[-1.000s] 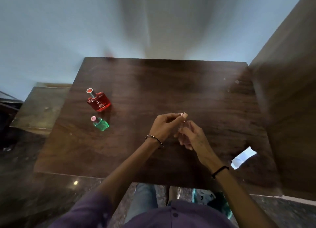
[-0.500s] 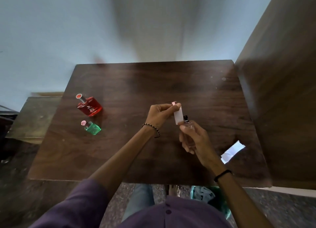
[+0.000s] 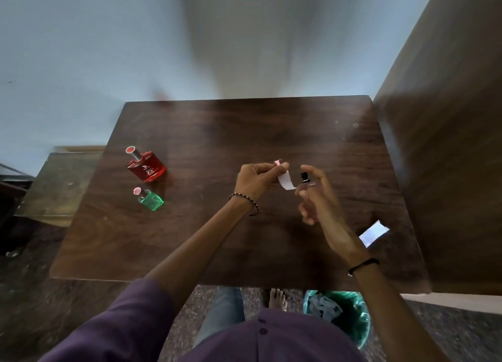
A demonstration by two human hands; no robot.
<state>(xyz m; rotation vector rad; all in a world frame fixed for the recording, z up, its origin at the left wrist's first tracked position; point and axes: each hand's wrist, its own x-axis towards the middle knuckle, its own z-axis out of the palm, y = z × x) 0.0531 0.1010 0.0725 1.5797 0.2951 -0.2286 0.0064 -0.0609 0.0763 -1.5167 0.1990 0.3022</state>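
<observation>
Over the middle of the dark wooden table (image 3: pixel 206 247), my left hand (image 3: pixel 256 181) pinches a pink cap (image 3: pixel 277 162) together with a white paper strip (image 3: pixel 286 181) that hangs down from my fingers. Just to the right, my right hand (image 3: pixel 316 196) grips a small clear bottle with a black spray nozzle (image 3: pixel 304 176); my fingers hide most of the glass. The strip hangs close beside the nozzle, apart from it.
A red perfume bottle (image 3: pixel 146 167) and a smaller green bottle (image 3: pixel 150 198) stand at the table's left. Another white paper strip (image 3: pixel 373 232) lies near the right edge. A brown wall panel (image 3: pixel 448 171) borders the right side. A green bin (image 3: pixel 339 315) holding paper sits below the table.
My left hand has lifted the cap away from the bottle, and the white strip has come into view. My hands have moved apart, the right one shifting right with the uncapped bottle.
</observation>
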